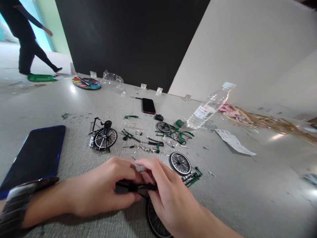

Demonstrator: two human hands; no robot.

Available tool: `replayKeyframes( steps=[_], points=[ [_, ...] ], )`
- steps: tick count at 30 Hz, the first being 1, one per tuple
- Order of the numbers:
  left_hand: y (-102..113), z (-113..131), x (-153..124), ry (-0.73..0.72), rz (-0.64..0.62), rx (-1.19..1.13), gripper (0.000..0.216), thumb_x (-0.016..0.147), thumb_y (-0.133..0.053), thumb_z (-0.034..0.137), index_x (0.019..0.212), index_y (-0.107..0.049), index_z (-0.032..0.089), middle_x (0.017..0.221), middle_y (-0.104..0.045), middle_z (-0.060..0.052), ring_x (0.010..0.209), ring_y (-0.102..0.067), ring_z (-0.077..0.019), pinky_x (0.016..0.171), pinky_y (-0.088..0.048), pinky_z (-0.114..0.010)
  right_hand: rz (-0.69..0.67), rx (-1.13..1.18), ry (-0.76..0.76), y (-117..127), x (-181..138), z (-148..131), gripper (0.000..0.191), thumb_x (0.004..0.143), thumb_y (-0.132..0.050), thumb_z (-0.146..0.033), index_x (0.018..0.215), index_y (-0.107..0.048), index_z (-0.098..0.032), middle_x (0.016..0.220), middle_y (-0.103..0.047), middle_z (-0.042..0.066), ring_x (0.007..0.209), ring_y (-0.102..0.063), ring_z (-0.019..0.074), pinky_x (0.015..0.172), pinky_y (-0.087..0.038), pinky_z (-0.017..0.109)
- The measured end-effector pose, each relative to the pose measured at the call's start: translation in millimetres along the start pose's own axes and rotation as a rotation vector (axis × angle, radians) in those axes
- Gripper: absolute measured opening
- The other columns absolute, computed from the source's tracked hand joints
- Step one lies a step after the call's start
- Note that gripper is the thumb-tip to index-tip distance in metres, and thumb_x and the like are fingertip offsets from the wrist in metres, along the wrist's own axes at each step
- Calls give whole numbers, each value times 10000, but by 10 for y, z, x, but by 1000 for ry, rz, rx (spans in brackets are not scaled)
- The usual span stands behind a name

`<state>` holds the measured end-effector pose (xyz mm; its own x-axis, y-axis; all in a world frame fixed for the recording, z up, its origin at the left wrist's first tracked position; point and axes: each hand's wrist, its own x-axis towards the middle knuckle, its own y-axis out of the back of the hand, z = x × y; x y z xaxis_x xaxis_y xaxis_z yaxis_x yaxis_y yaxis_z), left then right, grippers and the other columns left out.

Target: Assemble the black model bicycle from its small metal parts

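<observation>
My left hand and my right hand meet low in the middle of the head view. Both are closed around a black model bicycle part, whose middle my fingers partly hide. Beneath my right hand shows a spoked toy wheel, partly covered; whether it joins the black part I cannot tell. Just beyond my hands lie another spoked wheel and a green frame piece. A partly assembled black bicycle section lies farther to the left.
Small green and black bicycle parts are scattered ahead. A dark tablet lies left, a phone at the back. A tilted plastic bottle and a paper sheet are on the right. A person walks behind a paint palette.
</observation>
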<state>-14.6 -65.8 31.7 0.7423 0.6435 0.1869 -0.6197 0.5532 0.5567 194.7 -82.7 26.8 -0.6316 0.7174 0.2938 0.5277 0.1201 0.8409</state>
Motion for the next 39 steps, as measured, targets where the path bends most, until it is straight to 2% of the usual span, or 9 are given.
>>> replayKeyframes(
  steps=[4,8,11,20,26,29,32,35,39],
  points=[
    [1,-19,0,57,-25,25,212,837,-632,101,1017,-709,183,1002,-719,-40,939,-653,-186,853,-516,-314,33,-100,69,-74,-30,7,430,827,-397,-9,1218,-475,-170,978,-657,83,857,-639,228,741,-584,402],
    [-1,-28,-2,65,-16,8,198,845,-635,125,1019,-704,190,1005,-725,-39,913,-657,-182,826,-522,-309,58,-184,126,-95,-29,49,336,918,-376,-73,1233,-459,-158,961,-658,88,799,-650,222,660,-593,368],
    [-3,-27,-3,69,-6,12,154,861,-620,149,985,-700,191,983,-732,-36,907,-661,-184,792,-524,-295,59,-213,132,-78,-17,62,344,932,-371,-86,1261,-439,-161,982,-663,90,825,-656,224,671,-599,363],
    [-9,-39,-10,86,25,75,114,896,-595,228,928,-694,182,910,-728,-29,805,-651,-167,698,-504,-267,73,-54,109,-50,20,123,345,920,-374,-55,1236,-448,-174,964,-602,76,836,-595,196,704,-574,348],
    [-17,-107,-13,137,70,34,142,911,-617,297,973,-699,200,885,-723,-10,791,-645,-161,697,-505,-263,243,130,21,-39,77,198,276,971,-386,-91,1215,-461,-197,865,-551,13,739,-548,131,693,-509,277],
    [-15,-138,13,210,151,-57,151,929,-603,305,995,-684,196,938,-728,-7,845,-656,-164,749,-515,-274,321,192,-48,-38,99,202,230,995,-404,-130,1204,-460,-207,836,-544,-5,697,-537,116,658,-480,267],
    [-16,-138,47,247,218,-94,180,949,-577,321,1026,-675,191,996,-732,-13,900,-664,-171,799,-522,-292,404,250,-56,-44,117,186,253,994,-399,-117,1221,-440,-220,816,-515,-21,644,-498,102,609,-454,257],
    [-31,-104,66,231,196,-61,171,952,-576,288,1060,-688,215,1036,-731,1,944,-659,-166,842,-511,-292,500,249,-20,-66,146,159,289,983,-412,-96,1239,-434,-227,823,-508,-22,624,-479,94,586,-443,253],
    [-50,-41,64,154,126,-45,129,949,-598,246,1010,-710,223,1014,-728,18,949,-648,-144,856,-483,-260,564,209,17,-115,179,129,317,965,-422,-67,1237,-446,-228,795,-496,-28,621,-468,94,581,-442,251]
  ],
)
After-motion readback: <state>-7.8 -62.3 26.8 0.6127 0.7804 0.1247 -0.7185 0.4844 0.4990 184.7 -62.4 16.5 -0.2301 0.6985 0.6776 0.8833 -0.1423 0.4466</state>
